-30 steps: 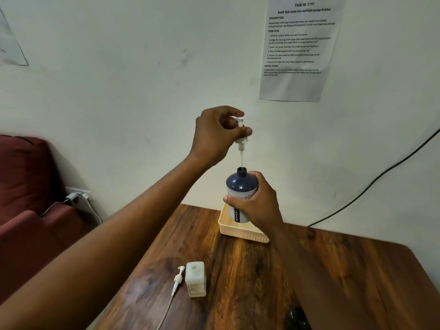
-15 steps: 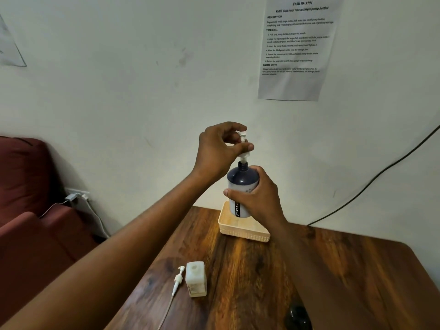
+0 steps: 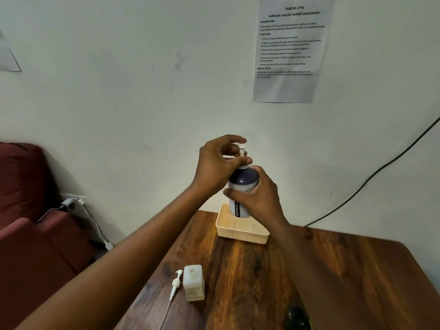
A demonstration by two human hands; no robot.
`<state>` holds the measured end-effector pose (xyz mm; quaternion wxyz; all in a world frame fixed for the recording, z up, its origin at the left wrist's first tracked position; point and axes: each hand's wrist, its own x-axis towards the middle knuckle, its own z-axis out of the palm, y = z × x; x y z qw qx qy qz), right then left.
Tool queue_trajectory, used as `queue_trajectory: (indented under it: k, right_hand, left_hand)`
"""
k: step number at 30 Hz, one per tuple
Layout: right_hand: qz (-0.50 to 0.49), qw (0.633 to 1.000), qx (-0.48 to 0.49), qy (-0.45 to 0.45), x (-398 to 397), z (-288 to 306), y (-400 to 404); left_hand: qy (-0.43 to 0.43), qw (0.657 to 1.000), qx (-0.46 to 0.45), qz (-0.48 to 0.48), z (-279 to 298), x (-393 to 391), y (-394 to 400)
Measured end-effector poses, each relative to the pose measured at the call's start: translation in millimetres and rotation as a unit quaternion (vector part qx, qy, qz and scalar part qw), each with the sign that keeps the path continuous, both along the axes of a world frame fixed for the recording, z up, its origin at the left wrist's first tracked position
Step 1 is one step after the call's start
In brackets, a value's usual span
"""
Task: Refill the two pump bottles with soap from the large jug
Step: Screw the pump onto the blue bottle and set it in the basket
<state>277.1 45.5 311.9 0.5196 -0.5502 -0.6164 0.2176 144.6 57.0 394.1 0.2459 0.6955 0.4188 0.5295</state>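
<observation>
Two bottles are out: one dark-shouldered pump bottle (image 3: 242, 186) and one small pale square bottle (image 3: 194, 282). There are two white pump heads, one (image 3: 242, 150) at the dark bottle's mouth and one (image 3: 175, 283) lying loose. I count two hands, the left (image 3: 217, 163) and the right (image 3: 258, 198), one cream basket (image 3: 241, 234), one wooden table (image 3: 333, 270), one printed sheet (image 3: 291, 48) on the wall and one red armchair (image 3: 28, 234).

A dark-shouldered bottle (image 3: 242, 186) is upright above the basket (image 3: 241, 232), its white pump (image 3: 242, 151) seated in the neck. Nearer than the basket, a small pale bottle (image 3: 193, 282) stands open, a loose pump (image 3: 175, 283) lying just beside it.
</observation>
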Motion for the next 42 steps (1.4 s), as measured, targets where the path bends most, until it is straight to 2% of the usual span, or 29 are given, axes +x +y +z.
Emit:
queue_trajectory:
  k: [4, 9, 21, 26, 34, 40, 42]
  right_hand:
    - [-0.003, 1.0, -0.007, 0.004, 3.9, 4.2, 1.9]
    - [-0.008, 1.0, -0.006, -0.004, 5.9, 7.3, -0.7]
    - [0.0, 1.0, 0.005, 0.029, 13.5, 9.5, -2.8]
    - [-0.008, 1.0, 0.013, 0.021, 15.4, 15.4, -1.9]
    - [-0.032, 0.999, 0.033, -0.002, 20.8, 16.4, -5.4]
    - [-0.038, 0.999, 0.033, -0.003, 24.1, 23.8, 1.7]
    - [-0.042, 0.998, 0.042, 0.0, 22.9, 27.1, 1.2]
  left_hand:
    - [0.009, 1.0, -0.01, -0.016, 8.4, 0.6, 2.8]
    - [0.069, 0.997, -0.024, 0.004, 12.6, 4.6, 3.6]
    - [0.058, 0.981, -0.087, -0.161, 27.1, -1.7, 11.0]
    - [0.068, 0.988, -0.051, -0.127, 25.7, 4.0, 11.4]
    - [0.051, 0.998, -0.03, 0.016, 11.3, 22.5, 5.7]
    - [0.048, 0.98, -0.1, -0.163, 28.6, 13.6, 16.0]
    - [0.059, 0.984, -0.08, -0.147, 32.8, 14.8, 17.9]
